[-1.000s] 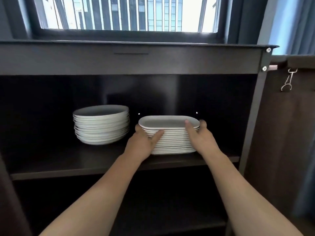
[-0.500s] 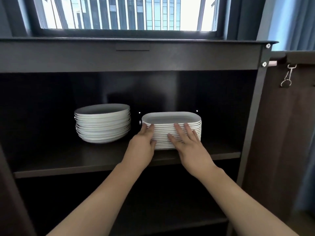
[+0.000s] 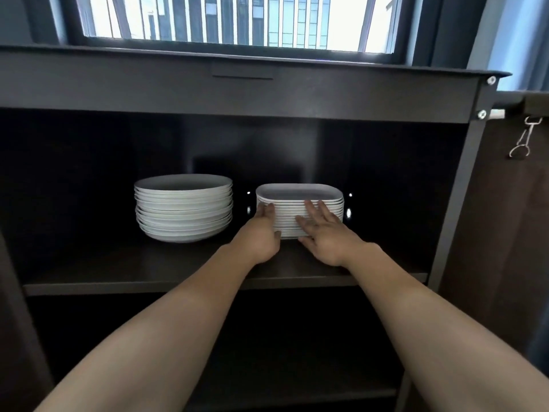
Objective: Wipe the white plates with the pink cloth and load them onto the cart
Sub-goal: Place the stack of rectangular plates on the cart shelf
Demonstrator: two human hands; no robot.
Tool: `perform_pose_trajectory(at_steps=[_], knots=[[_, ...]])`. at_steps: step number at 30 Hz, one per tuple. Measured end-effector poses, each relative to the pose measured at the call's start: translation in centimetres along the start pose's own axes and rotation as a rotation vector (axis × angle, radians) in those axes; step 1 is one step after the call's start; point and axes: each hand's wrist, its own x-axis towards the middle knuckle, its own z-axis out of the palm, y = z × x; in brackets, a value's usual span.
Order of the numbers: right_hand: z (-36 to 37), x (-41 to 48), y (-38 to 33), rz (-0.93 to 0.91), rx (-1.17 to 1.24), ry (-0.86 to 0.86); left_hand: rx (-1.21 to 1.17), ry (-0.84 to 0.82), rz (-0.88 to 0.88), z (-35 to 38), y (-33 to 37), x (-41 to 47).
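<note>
Side grip on rect. plate stack (image 3: 300, 200) dropped: left hand (image 3: 261, 234) & right hand (image 3: 328, 237) now pressed flat vs. its front, fingers (image 3: 323, 209) released. Stack prob. seated on cart shelf (image 3: 133, 264).

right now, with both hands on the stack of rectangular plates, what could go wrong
The rectangular plate stack is tall, and the left hand and right hand only touch its front and left side; a push could shear upper plates askew. Sliding it leftward might knock the round plate stack beside it on the shelf.

Bare left grip (image 3: 261, 233), bare right grip (image 3: 326, 237), bare forearms (image 3: 178, 316).
</note>
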Motion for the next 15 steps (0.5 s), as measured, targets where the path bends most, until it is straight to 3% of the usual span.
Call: perform_pose_trajectory(at_steps=[11,15], knots=[[-0.3,-2.2,-2.8,-0.075,0.229,0.321,-0.02,0.165,0.139,-1.0,-0.1,-3.9],[-2.6,-3.2,-5.4,-0.12,0.311,0.278,0.052,0.12,0.133,-3.7,0.5,-6.5]])
